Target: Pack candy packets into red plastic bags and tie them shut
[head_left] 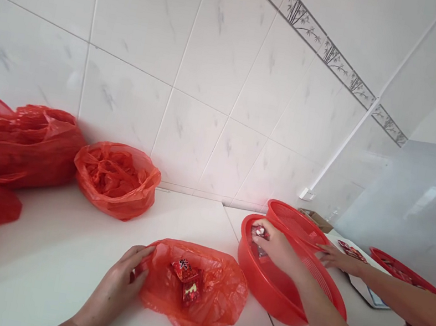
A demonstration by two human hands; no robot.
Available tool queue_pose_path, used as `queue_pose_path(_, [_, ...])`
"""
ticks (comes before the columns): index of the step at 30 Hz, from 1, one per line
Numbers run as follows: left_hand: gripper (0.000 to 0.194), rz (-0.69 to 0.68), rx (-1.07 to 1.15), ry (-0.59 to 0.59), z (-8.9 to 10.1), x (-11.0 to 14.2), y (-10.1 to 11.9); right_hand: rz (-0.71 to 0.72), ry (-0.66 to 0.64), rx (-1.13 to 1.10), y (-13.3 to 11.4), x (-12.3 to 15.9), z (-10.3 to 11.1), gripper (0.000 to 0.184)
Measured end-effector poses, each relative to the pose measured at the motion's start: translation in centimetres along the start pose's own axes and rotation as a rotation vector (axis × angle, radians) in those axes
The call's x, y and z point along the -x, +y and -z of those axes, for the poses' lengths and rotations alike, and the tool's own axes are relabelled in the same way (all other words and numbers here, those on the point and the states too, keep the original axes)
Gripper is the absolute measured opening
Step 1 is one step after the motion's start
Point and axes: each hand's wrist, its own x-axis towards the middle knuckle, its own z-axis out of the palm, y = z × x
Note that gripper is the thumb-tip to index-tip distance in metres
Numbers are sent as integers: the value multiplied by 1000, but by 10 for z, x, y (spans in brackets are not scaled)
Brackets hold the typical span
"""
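Observation:
A red plastic bag (219, 298) lies spread wide on the white table, with a few small shiny red packets (184, 270) inside. My left hand (118, 283) is closed on the bag's left edge, and a bit of red shows between thumb and finger. Over the far left side of a red plastic basket (285, 309), my right hand (273, 243) pinches a small red and white packet (260, 231). More packet wrapping shows just below those fingers, partly hidden by them.
A full red bag (111, 206) and larger red bags (21, 151) stand at the left by the tiled wall. Another person's hand (338, 260) touches a second red basket (292, 218) behind mine. Farther right are loose packets (354, 251) and another red basket (379, 254).

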Motion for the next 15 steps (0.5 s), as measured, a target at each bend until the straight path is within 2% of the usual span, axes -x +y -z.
queue_pose_path(2, [40,8,5,-11,0,0,0,96,-68,-18,-22,3,-10,21])
queue_pose_path(5, [39,8,15,-19,1,1,2,274,-229,67,-51,16,-42,24])
queue_pose_path(7, [40,0,23,-19,2,1,2,391,-309,209,-62,23,-66,29])
queue_pose_path(9, [40,-9,27,-14,2,2,2,447,-329,322,-64,21,-80,37])
queue_pose_path(11, [40,-12,20,-4,2,2,2,407,-209,342,-58,9,-78,42])
queue_pose_path(15, [42,-21,1,13,-1,-1,0,132,266,359,-34,-28,-42,22])
